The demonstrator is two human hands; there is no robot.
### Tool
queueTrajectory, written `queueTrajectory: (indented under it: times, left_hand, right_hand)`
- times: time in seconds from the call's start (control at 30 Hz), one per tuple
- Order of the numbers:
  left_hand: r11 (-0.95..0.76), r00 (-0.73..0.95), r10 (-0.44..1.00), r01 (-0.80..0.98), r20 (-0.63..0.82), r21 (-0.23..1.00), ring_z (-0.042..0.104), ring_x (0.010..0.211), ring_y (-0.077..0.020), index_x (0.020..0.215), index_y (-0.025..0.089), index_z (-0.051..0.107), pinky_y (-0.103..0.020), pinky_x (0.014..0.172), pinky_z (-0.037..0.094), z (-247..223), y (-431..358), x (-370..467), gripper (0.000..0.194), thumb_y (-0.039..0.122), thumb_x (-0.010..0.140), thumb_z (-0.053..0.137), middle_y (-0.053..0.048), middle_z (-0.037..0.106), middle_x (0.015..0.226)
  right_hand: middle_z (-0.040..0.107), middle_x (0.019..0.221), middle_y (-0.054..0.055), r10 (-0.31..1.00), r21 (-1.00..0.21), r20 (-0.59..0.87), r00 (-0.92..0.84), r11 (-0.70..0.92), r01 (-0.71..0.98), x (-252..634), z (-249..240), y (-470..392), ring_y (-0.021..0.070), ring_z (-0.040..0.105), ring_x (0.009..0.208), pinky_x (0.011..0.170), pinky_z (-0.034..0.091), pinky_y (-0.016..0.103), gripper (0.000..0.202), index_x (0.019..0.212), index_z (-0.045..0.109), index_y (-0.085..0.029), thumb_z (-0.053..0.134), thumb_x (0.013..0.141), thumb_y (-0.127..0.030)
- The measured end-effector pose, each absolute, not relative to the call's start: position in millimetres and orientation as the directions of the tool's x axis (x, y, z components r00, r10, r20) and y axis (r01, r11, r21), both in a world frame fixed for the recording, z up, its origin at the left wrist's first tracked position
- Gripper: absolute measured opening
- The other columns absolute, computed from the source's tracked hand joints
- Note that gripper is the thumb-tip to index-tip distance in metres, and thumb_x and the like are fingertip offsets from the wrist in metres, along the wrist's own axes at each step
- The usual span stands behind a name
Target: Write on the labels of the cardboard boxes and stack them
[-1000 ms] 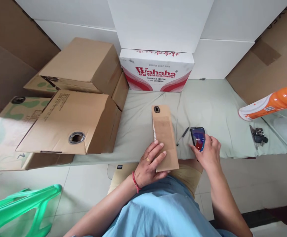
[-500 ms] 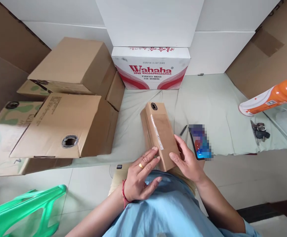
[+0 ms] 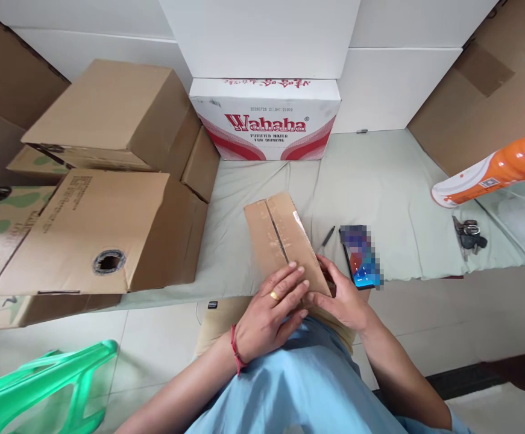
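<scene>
A small brown cardboard box (image 3: 269,232) is tilted at the front edge of the cloth-covered table, its seamed face turned up. A white label strip (image 3: 297,220) shows along the box's right edge. My right hand (image 3: 341,298) grips the near right corner, thumb on top and fingers down the side. Laid across the near end of the seamed face is my left hand (image 3: 273,310), fingers stretched out, with a gold ring and a red bracelet. The box's underside is hidden.
Larger cardboard boxes (image 3: 154,226) are stacked at the left. A white Wahaha carton (image 3: 266,123) stands at the back. To the right lie a pen (image 3: 328,236), a phone (image 3: 360,258), keys (image 3: 470,235) and an orange-and-white bottle (image 3: 492,172). A green stool (image 3: 76,386) is at lower left.
The small box has been rolled over to the right, so the seamed face is now up and the label has shifted to the right edge. My left hand has moved further onto it.
</scene>
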State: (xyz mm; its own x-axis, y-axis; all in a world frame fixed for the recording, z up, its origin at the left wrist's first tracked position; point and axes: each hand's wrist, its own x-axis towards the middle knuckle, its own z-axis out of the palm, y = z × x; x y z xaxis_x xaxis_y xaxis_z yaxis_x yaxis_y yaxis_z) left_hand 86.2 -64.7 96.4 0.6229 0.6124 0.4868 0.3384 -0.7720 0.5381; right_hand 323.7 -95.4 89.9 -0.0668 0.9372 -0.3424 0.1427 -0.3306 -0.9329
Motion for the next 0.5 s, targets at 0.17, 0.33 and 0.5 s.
queueTrajectory:
  times: [0.17, 0.33, 0.5]
  left_hand:
    - [-0.676, 0.458, 0.736, 0.542, 0.499, 0.499, 0.051, 0.158, -0.0340, 0.151, 0.020, 0.058, -0.055, 0.122, 0.056, 79, -51, 63, 0.044, 0.026, 0.108, 0.063, -0.019, 0.064, 0.155]
    - [-0.499, 0.332, 0.845, 0.770, 0.419, 0.397, 0.065, 0.142, -0.0377, 0.127, 0.017, 0.069, -0.056, 0.112, 0.060, 29, -31, 39, 0.026, 0.031, 0.108, 0.060, -0.020, 0.071, 0.142]
    - [-0.472, 0.337, 0.850, 0.829, 0.405, 0.300, 0.069, 0.137, -0.0359, 0.126, 0.015, 0.072, -0.054, 0.112, 0.057, 5, -31, 44, 0.028, 0.026, 0.105, 0.058, -0.020, 0.074, 0.138]
  right_hand:
    - [0.073, 0.146, 0.009, 0.942, -0.961, -0.273, 0.195, -0.274, -0.020, 365, 106, -87, 0.0313, 0.071, 0.132, 0.110, 0.061, 0.047, 0.071, 0.144, 0.067, -0.030, 0.093, 0.081, -0.051]
    - [0.076, 0.117, 0.002, 0.780, -0.976, -0.203, 0.592, -0.113, -0.185, 455, 118, -31, 0.0223, 0.074, 0.094, 0.072, 0.066, 0.037, 0.054, 0.112, 0.070, -0.029, 0.096, 0.066, -0.043]
    - [0.072, 0.104, 0.002, 0.608, -0.971, -0.239, 0.757, -0.160, -0.178, 539, 121, 53, 0.0214, 0.072, 0.093, 0.078, 0.063, 0.044, 0.021, 0.090, 0.057, -0.026, 0.076, 0.079, -0.026]
